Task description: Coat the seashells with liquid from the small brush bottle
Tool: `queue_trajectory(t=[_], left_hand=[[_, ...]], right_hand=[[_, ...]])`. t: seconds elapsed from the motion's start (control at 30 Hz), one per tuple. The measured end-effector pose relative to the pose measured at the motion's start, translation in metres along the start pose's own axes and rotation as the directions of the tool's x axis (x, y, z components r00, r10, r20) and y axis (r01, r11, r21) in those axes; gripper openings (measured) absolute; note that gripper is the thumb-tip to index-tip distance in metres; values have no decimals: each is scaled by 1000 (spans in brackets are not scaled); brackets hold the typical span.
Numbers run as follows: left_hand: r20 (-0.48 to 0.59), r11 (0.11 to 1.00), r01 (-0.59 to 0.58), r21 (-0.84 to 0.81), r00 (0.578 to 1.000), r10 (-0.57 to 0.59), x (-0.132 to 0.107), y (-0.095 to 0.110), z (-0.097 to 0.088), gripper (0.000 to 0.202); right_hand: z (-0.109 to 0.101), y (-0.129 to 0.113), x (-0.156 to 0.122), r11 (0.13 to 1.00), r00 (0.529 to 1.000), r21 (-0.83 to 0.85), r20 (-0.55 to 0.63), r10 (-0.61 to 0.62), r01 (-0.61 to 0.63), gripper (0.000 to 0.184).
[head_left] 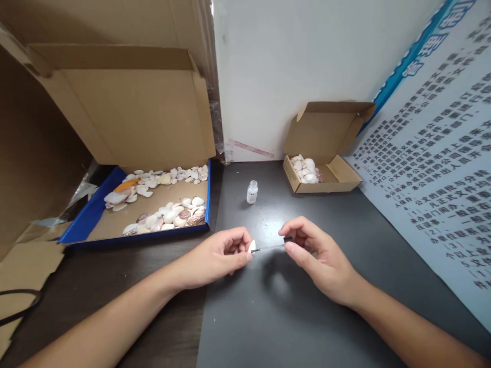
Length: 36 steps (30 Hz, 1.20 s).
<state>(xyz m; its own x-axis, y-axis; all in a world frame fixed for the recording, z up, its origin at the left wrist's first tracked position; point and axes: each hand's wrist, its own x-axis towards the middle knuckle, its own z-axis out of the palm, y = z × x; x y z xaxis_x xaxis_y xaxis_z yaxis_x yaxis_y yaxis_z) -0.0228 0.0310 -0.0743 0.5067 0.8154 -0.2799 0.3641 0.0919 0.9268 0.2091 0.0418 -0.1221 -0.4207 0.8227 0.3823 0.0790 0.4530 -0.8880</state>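
Observation:
My left hand pinches a small white shell between thumb and fingers, just above the dark table. My right hand holds a thin brush with a black cap, its tip touching the shell. A small open clear bottle stands on the table beyond both hands.
A large open cardboard box with blue edges at the left holds several shells. A small open cardboard box with shells sits at the back right. A printed poster leans along the right. Cardboard scraps lie at far left.

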Motion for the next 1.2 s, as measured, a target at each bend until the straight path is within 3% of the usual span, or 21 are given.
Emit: queue_trajectory(t=[0.13, 0.23, 1.2], left_hand=[[4, 1000, 4, -11, 1000, -4, -1, -1, 0, 31], [3, 1000, 7, -8, 1000, -7, -1, -1, 1, 31], [-21, 1000, 5, -17, 1000, -5, 0, 1, 2, 36]], right_hand=[[0, -4, -2, 997, 999, -60, -26, -43, 41, 9], [-1, -7, -2, 998, 997, -9, -45, -64, 64, 9], [2, -3, -2, 1000, 999, -11, -26, -28, 27, 10]])
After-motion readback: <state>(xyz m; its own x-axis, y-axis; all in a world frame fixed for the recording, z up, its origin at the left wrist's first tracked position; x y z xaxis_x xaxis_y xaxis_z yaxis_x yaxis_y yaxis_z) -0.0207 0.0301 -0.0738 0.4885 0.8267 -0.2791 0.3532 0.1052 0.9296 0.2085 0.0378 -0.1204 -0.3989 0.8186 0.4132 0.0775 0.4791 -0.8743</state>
